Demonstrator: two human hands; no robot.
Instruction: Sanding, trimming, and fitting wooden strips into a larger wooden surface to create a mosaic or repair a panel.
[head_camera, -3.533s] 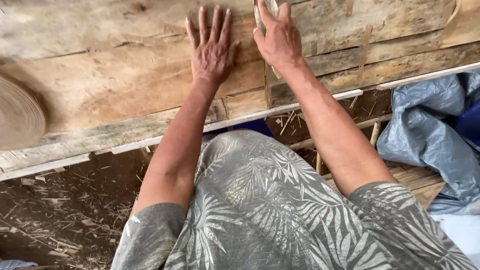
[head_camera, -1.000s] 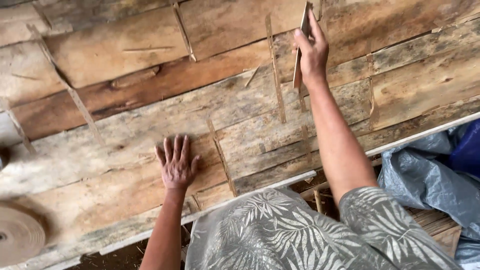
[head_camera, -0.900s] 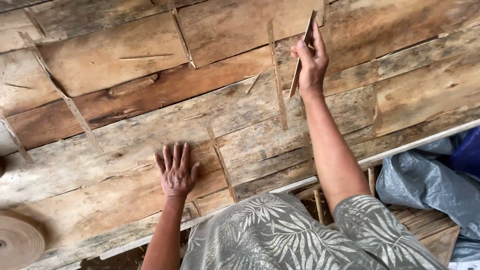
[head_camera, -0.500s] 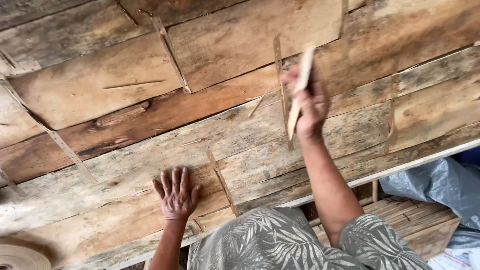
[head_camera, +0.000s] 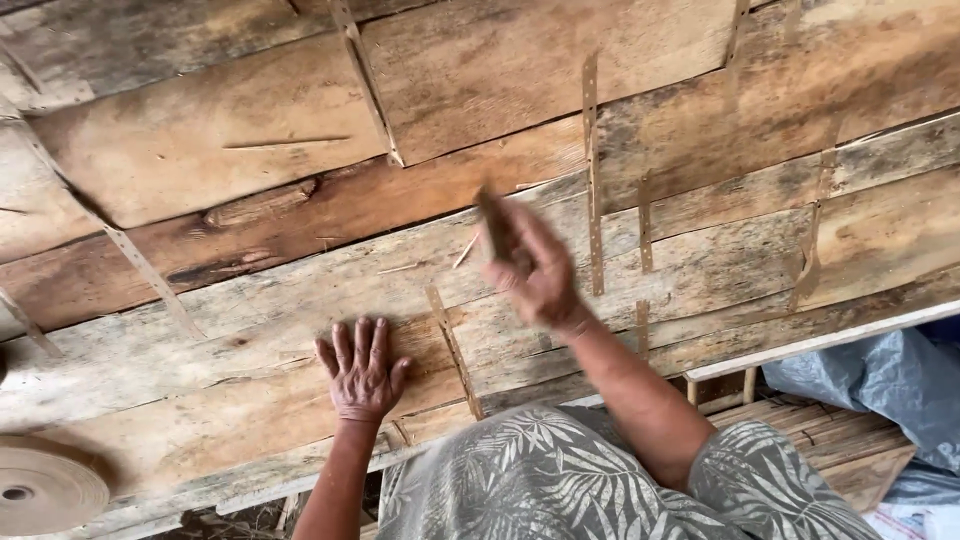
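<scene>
veneer sheets (head_camera: 300, 150) already carry several tape strips (head_camera: 591, 170); more seams look bare. my left hand (head_camera: 360, 372) presses flat, fingers spread; right hand (head_camera: 533, 268) grips a small tool (head_camera: 492, 222), blurred, above the sheets.

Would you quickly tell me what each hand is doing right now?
Left hand: open, flat on the wood sheet.
Right hand: closed on a thin blurred strip.

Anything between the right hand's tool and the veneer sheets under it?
Nothing visible. The right hand grips a small dark tool, blurred, above bare veneer sheets. The left hand lies flat off to the side; the nearest tape strip sits between the hands.
</scene>
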